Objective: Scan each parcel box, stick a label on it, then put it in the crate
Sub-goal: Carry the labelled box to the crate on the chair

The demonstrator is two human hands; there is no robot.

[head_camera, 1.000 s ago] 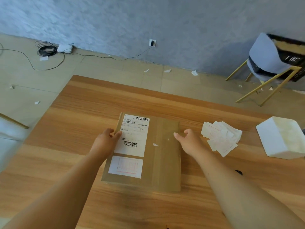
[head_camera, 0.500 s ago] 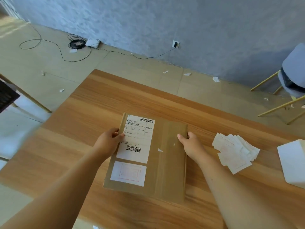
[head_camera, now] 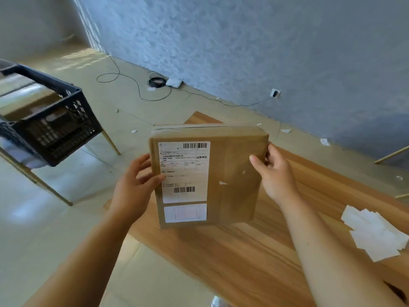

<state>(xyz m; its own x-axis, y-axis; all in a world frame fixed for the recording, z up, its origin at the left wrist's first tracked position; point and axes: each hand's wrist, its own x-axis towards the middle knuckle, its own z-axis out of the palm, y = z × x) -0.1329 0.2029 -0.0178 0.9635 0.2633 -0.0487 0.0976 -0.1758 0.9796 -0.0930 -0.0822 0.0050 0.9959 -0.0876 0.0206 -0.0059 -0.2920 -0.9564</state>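
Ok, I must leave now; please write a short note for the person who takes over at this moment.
Left hand: grips the parcel box by its left edge.
Right hand: grips its right edge.
The box is held above the table corner.
Small label is stuck under the shipping label.
Scan: cannot tell.
Left to do: put the box in the crate, off to the left.
Spare labels lie on the table, to the right.

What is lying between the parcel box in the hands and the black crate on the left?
Head view: only floor, one small paper scrap and a gold stand leg under the crate separate it from the parcel box.
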